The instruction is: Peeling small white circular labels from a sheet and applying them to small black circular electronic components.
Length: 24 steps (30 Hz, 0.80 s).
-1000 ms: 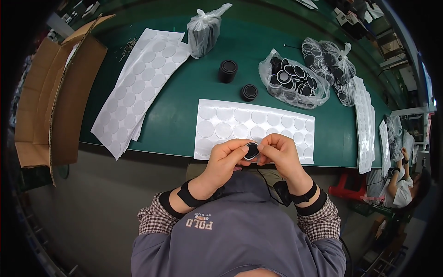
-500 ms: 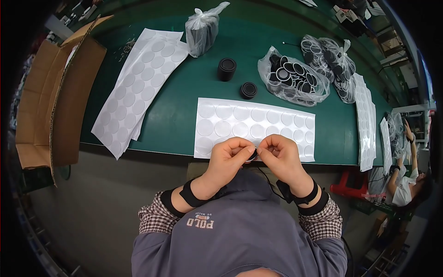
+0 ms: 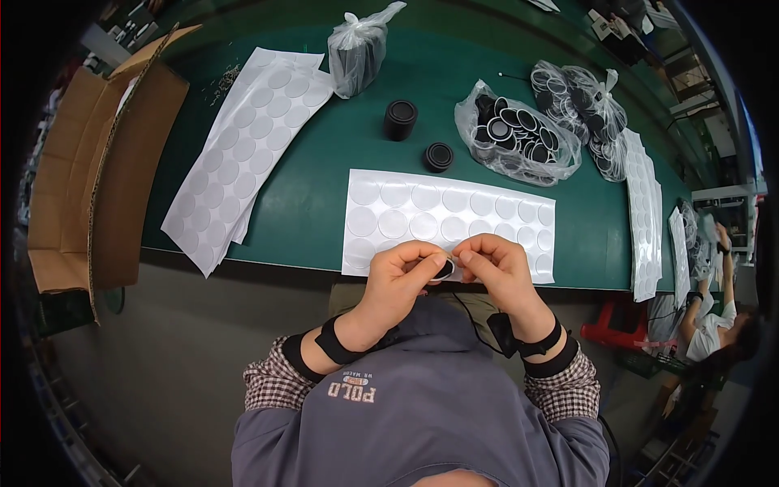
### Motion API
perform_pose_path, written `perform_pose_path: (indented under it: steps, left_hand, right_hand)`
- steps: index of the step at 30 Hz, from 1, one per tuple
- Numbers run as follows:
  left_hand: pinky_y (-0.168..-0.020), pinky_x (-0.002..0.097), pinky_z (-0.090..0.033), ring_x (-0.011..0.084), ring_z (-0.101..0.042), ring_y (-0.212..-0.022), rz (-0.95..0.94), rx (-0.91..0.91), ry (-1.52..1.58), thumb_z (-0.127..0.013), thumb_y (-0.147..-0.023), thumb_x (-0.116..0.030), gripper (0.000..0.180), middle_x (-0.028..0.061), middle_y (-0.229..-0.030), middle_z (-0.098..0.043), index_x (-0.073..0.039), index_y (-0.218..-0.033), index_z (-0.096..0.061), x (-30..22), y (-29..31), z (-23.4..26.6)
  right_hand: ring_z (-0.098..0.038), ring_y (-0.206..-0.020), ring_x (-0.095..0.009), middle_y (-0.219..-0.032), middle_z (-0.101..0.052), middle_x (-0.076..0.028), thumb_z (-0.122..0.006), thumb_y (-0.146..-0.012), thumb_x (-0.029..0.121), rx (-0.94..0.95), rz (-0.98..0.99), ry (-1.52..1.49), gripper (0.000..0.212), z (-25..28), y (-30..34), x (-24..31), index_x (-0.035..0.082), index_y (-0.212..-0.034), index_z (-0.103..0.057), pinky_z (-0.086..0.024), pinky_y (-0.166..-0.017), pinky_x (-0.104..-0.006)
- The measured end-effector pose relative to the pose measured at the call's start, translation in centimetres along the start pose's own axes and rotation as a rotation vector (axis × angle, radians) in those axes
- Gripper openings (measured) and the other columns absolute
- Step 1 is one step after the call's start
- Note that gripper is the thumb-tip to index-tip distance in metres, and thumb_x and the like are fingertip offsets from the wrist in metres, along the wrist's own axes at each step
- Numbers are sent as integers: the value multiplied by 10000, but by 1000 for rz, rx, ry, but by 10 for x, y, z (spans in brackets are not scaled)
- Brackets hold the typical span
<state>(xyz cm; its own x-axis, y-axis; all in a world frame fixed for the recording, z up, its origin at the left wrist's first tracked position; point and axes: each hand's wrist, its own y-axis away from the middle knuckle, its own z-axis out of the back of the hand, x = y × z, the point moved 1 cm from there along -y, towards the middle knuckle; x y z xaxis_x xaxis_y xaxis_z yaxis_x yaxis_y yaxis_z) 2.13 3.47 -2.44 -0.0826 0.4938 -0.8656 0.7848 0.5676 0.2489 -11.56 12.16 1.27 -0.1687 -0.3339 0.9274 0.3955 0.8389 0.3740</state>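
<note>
Between the thumb and fingers of my left hand [image 3: 398,277] is a small round black disc [image 3: 444,270] with a pale rim. My right hand [image 3: 501,269] is pinched closed close beside the disc's right edge; what its fingertips grip is too small to make out. Both hands are over the near edge of a white sheet of round stickers [image 3: 422,224] lying on the green table. Beyond that sheet stand a taller stack of black discs [image 3: 400,122] and a shorter stack [image 3: 439,157].
An open clear bag of white-rimmed black discs [image 3: 519,134] lies right of the stacks, tied bags [image 3: 576,105] behind it. More sticker sheets lie left [image 3: 235,154] and right [image 3: 643,219]. A cardboard box [image 3: 122,178] flanks the left. Another person [image 3: 714,329] works far right.
My right fingertips have drawn slightly away to the right from the disc, and more of its black face shows. My left hand keeps its hold.
</note>
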Motion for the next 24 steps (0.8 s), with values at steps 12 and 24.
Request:
perform_pose_path:
  steps: [12,24]
  left_hand:
    - [-496,166,-419,47,-549,-640,5,-25,28,-558,-844,-190,184,-6,-748,-597,-25,-891,-624,-7,-1,2]
    - [-575,242,-517,159,-623,-652,166,68,47,-523,-864,-154,207,108,-741,-618,41,-841,-591,-10,-2,3]
  right_hand:
    - [-501,-534,-51,-655,-568,-7,-609,-805,136,89,-6,-87,119,-1,-12,-5,20,-777,-603,-398,-476,-166]
    - [-497,-513,-57,-650,-577,-18,-608,-808,138,8,2,-233,124,3,-13,-10,17,-781,-607,-406,-474,-172]
